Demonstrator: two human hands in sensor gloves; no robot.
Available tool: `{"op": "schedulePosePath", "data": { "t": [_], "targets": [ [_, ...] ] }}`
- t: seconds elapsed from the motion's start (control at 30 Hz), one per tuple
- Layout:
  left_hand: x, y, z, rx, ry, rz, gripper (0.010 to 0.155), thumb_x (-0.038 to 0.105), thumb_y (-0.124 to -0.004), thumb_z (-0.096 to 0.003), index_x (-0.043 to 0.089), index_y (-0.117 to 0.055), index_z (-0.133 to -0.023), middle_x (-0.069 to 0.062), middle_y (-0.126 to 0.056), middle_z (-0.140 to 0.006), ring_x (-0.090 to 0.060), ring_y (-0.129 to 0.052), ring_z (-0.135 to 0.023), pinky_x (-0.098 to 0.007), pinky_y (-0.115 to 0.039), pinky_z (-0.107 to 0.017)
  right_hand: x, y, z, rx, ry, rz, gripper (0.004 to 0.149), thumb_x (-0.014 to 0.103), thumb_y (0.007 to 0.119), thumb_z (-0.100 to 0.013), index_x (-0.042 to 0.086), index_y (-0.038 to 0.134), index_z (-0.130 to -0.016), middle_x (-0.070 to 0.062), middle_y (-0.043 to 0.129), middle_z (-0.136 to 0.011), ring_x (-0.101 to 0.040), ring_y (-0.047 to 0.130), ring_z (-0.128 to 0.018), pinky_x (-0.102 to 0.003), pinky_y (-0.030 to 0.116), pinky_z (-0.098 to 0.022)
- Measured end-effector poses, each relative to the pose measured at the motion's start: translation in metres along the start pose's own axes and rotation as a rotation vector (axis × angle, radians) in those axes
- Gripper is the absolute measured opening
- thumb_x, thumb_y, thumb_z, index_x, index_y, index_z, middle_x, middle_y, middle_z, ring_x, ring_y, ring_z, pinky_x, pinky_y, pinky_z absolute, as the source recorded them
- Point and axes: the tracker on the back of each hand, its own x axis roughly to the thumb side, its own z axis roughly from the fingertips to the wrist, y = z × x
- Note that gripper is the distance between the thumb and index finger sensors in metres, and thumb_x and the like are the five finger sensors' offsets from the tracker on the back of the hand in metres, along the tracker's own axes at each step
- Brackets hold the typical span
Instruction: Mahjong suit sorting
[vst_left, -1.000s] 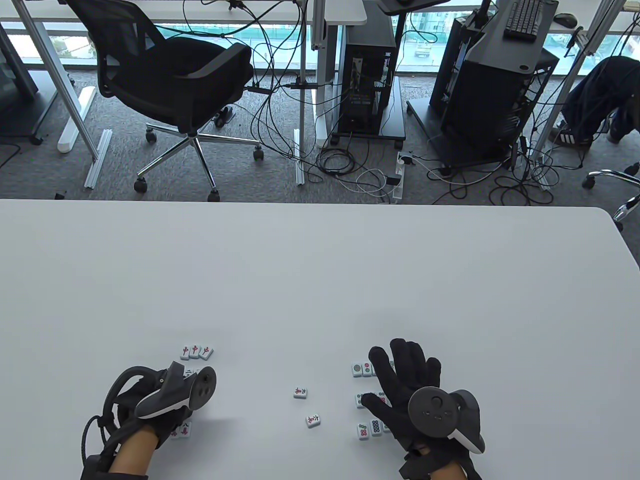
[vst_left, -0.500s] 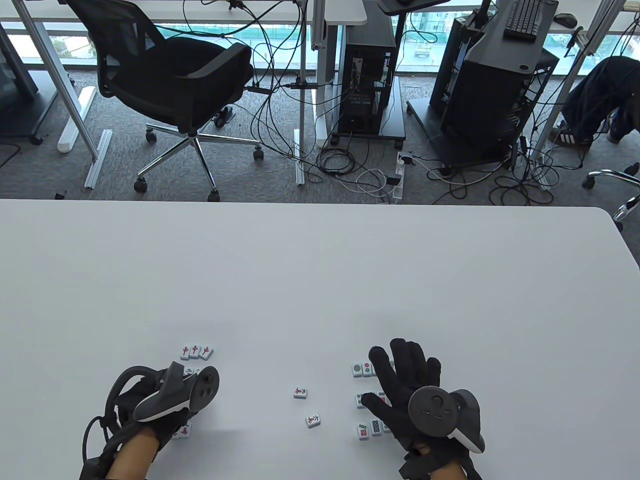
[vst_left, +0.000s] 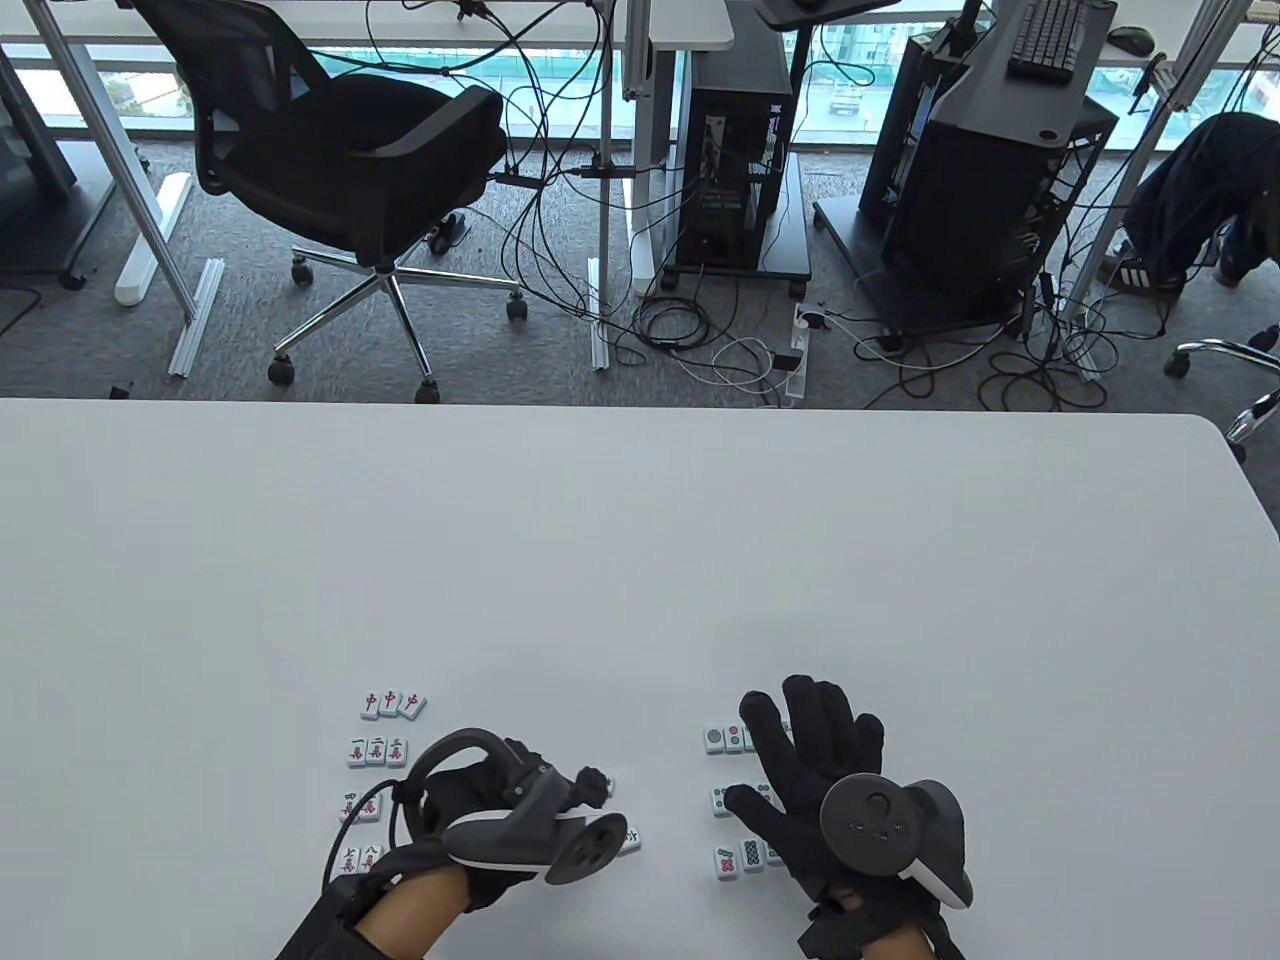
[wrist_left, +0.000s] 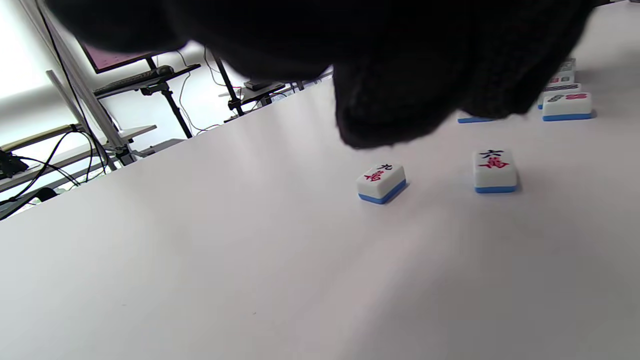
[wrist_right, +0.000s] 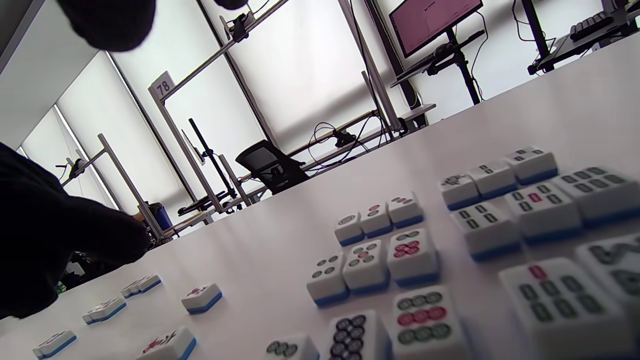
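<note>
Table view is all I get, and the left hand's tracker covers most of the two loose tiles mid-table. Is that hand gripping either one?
Observer: No. In the left wrist view the nine-character tile and the six-character tile both lie flat, face up, and the left hand has its fingers above them, apparently touching neither.
Operator: What sits under the right hand?
Observer: The right wrist view shows bamboo tiles laid in rows, face up, right beside the dot tiles.
</note>
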Motion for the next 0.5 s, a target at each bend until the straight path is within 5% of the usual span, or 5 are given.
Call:
{"op": "schedulePosePath", "data": {
  "t": [0.3,0.5],
  "targets": [
    [0.039,-0.021,-0.038,-0.064,-0.133,-0.126,0.065,0.049,-0.089,-0.0292,0.032,-0.075,-0.09,0.016,-0.101,-0.033,-0.009,-0.096,-0.013,-0.038,-0.086,-0.027,-0.002,0.0,0.0,-0.01,-0.002,-0.016,0.075,0.061,0.06,-0.053,0.037,0.021,-0.112,-0.012,0.008,-0.119,-0.042,0.005,-0.105,-0.07,0.011,-0.071],
    [0.045,-0.027,-0.042,-0.073,-0.137,-0.132,0.062,0.05,-0.087,-0.0294,0.019,-0.081,-0.083,0.016,-0.101,-0.031,-0.009,-0.096,-0.011,-0.037,-0.087,-0.025,-0.003,0.0,0.0,-0.008,0.001,-0.019,0.074,0.061,0.06,-0.053,0.037,0.021,-0.112,-0.012,0.008,-0.119,-0.042,0.005,-0.105,-0.07,0.011,-0.071]
  ]
}}
